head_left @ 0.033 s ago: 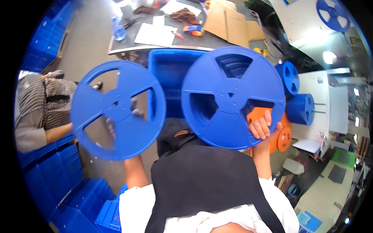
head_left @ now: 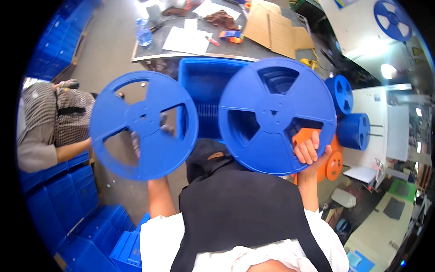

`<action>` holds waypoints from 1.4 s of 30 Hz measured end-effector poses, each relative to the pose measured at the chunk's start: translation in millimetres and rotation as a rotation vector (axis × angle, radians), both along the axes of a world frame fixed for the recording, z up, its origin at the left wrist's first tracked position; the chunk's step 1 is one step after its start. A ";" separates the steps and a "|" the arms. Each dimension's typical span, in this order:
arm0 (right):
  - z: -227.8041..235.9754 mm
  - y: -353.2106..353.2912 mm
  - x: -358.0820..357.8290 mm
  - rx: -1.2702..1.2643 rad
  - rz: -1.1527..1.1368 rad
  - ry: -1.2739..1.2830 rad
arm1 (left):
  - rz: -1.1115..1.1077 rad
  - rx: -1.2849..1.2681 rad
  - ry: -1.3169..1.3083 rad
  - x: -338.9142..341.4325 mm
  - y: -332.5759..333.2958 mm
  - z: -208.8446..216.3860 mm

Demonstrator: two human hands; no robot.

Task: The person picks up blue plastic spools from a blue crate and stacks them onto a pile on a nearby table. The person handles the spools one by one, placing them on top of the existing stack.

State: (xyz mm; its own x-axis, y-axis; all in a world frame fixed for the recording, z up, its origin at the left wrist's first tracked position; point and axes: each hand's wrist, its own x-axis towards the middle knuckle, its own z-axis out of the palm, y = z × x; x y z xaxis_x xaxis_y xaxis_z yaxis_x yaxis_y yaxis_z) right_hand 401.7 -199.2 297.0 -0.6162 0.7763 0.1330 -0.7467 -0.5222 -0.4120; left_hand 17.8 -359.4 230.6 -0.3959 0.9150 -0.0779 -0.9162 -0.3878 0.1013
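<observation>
A flat blue reel (head_left: pixel 161 152) with three cut-outs is held up on the left by my left hand (head_left: pixel 135 143). That hand is behind it; only greyish fingers show through two cut-outs, and the palm is hidden. My right hand (head_left: pixel 308 150) grips a second blue reel (head_left: pixel 297 102) at its lower right rim, fingers curled through a cut-out. More layered reel edges show inside its openings, so it looks like the front of a stack. Beyond both reels stands a deep blue bin (head_left: pixel 213 75) with upright, thin blue discs inside.
A dark worktable (head_left: pixel 176 56) ahead bears papers, tape, a bottle and cardboard (head_left: pixel 272 31). Blue reels on rods (head_left: pixel 353 131) and an orange reel (head_left: pixel 334 166) stand at right. At left are a person (head_left: pixel 68 113) and stacked blue crates (head_left: pixel 63 195).
The left reel has risen slightly and turned a little. The whole view has shifted a bit; my right hand keeps its hold on the other reel.
</observation>
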 end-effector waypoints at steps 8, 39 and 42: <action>-20.2 6.4 29.8 -0.122 -0.166 -0.329 | -0.170 -0.591 -0.036 18.4 39.8 -60.5; -84.7 12.4 118.2 -0.516 -0.383 -0.806 | -0.795 -0.937 0.196 120.5 319.2 -417.8; -83.8 16.6 118.8 -0.458 -0.349 -0.770 | -0.652 -0.961 0.266 109.1 298.3 -450.0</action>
